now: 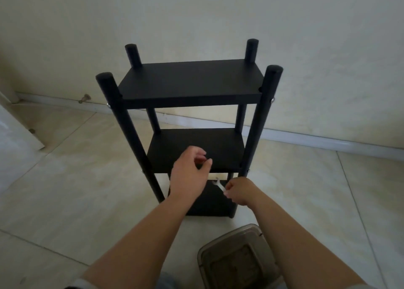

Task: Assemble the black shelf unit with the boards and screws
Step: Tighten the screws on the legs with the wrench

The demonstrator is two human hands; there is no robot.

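shelf unit [190, 122] stands upright on tiled floor [76, 190] near wall [196, 15], three black boards fixed between four round posts. left hand [191, 175] hovers at the front edge of the middle board [194, 148], fingers loosely curled, apparently holding nothing. right hand [240, 190] pinches a small white wrench [218, 184] just beside the front right post [258, 122]. judgement: frame looks rigid but light and tall, liable to tip; best steadied by a post or board edge. smooth posts may slip. plastic container [236, 258] lies near the feet.
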